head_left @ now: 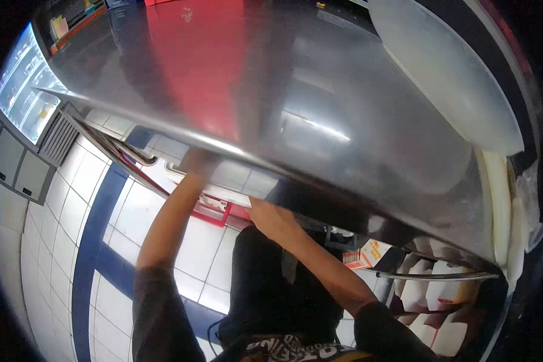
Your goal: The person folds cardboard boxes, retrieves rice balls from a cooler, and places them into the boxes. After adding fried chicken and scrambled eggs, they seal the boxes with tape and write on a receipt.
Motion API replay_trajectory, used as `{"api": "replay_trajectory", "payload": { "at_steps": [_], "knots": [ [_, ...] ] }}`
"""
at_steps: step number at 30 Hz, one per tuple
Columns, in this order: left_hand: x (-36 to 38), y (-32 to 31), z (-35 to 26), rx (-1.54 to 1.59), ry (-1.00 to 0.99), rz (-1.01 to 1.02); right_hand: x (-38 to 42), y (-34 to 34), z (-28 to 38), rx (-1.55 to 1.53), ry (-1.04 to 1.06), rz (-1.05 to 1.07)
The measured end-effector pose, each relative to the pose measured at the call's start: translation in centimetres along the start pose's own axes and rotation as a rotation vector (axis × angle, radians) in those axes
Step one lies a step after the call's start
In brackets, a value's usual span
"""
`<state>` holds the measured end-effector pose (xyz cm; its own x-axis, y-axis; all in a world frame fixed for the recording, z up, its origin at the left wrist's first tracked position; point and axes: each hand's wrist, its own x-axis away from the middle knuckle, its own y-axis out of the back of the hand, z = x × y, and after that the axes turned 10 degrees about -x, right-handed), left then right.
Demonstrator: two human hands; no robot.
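Observation:
Beneath the front edge of a shiny metal counter [271, 78], my left hand [199, 164] reaches to a white-rimmed container or tray [223, 192]; its fingers are blurred and partly hidden. My right hand [270, 220] is at the near right end of that white rim, its fingers closed on it. A red frame or basket [226, 214] with white items shows just below the rim. The counter edge hides the far part of the container.
An orange and white carton [368, 253] stands under the counter at right, near white containers [443, 289] on a rack. Metal rails [127, 151] project at left. A lit glass cabinet [27, 84] is at far left, above the tiled floor [117, 289].

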<state>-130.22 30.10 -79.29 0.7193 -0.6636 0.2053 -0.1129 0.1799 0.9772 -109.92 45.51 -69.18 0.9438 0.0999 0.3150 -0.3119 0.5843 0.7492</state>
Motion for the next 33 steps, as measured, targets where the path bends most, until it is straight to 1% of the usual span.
{"api": "replay_trajectory", "payload": {
  "at_steps": [1,2,6,9,12,14,16,18,19,20,22,23,24,25,26,27,28,29,30,31,32,33],
  "knots": [
    [-0.4,-0.4,0.3,-0.004,-0.002,0.053,-0.3,0.1,0.0,-0.066,-0.065,0.065],
    [-0.3,-0.1,0.6,0.022,0.009,0.086,-0.6,0.0,-0.2,-0.056,-0.02,0.037],
    [-0.6,0.3,0.8,0.084,0.039,0.159,-1.3,0.1,-0.5,0.073,0.246,-0.258],
    [-1.2,0.2,1.0,0.135,0.048,0.192,-1.5,1.1,-1.1,0.138,0.345,-0.474],
    [-1.6,0.4,1.2,0.214,0.066,0.227,-1.3,3.2,-2.9,0.101,0.243,-0.422],
    [-1.7,0.9,1.8,0.35,0.078,0.259,-1.9,4.3,-4.0,0.082,0.181,-0.402],
    [-1.2,2.3,2.8,0.605,0.115,0.307,-3.0,5.0,-4.9,0.066,0.126,-0.389],
    [0.0,3.9,3.6,0.948,0.19,0.346,-5.1,5.5,-4.9,0.058,0.084,-0.399],
    [0.9,5.1,3.8,1.08,0.206,0.322,-6.2,5.6,-4.7,0.053,0.07,-0.409],
    [3.5,8.5,3.5,1.149,0.111,0.235,-6.8,6.3,-4.0,0.068,0.077,-0.393],
    [3.5,8.1,4.0,1.212,0.16,0.1,-7.7,7.5,-2.2,0.01,0.407,-0.279],
    [4.2,7.2,4.0,1.243,0.167,0.078,-8.9,6.4,-3.3,0.076,0.416,-0.305],
    [4.7,6.2,4.5,1.235,0.153,-0.013,-9.9,5.9,-3.6,0.101,0.445,-0.301],
    [4.5,5.6,4.9,1.236,0.13,-0.116,-10.8,6.1,-3.7,0.015,0.452,-0.209],
    [4.6,4.7,5.2,1.247,0.14,-0.123,-11.5,4.8,-3.8,-0.106,0.437,-0.108],
    [3.4,4.1,4.6,1.047,0.123,-0.312,-13.3,4.9,-4.5,-0.021,0.382,-0.074],
    [3.4,2.8,3.8,0.834,0.118,-0.441,-14.4,4.3,-5.3,-0.005,0.371,-0.042],
    [2.9,1.7,3.7,0.994,0.115,-0.355,-14.3,3.4,-6.4,-0.107,0.335,0.003],
    [4.2,3.3,2.8,0.936,0.115,-0.263,-15.3,3.2,-6.4,-0.193,0.332,0.027],
    [3.6,2.9,3.4,0.963,0.074,-0.319,-16.5,3.3,-5.1,-0.161,0.348,0.043],
    [3.2,1.8,3.1,0.999,0.021,-0.342,-16.2,2.6,-4.5,-0.409,0.24,0.076],
    [3.5,2.3,2.7,1.029,0.032,-0.344,-16.2,2.4,-3.7,-0.65,0.125,0.109]
  ]
}}
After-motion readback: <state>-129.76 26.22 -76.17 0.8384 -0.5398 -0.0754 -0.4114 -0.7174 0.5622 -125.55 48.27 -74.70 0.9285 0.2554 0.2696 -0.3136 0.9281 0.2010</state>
